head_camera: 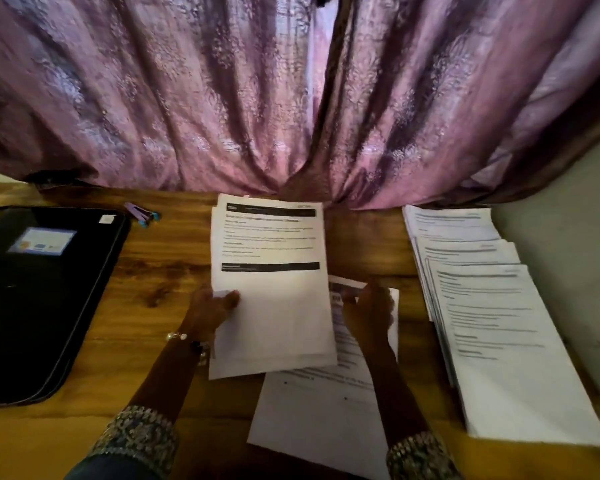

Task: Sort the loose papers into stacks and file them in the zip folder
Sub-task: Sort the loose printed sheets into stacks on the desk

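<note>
Now we're mid-sort: left hand point(210, 306) pinches the middle stack point(271, 282), right hand point(371, 306) grips a sheet point(343, 296) beside it; zip folder point(39, 292) untouched.

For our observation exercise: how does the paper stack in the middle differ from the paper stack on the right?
The middle stack is pinched by the left hand; the right stack lies untouched. The middle stack's top sheet bears black bars; the right stack's shows only text lines. The right stack is fanned out. Both are white printed sheets on the wooden table.
</note>
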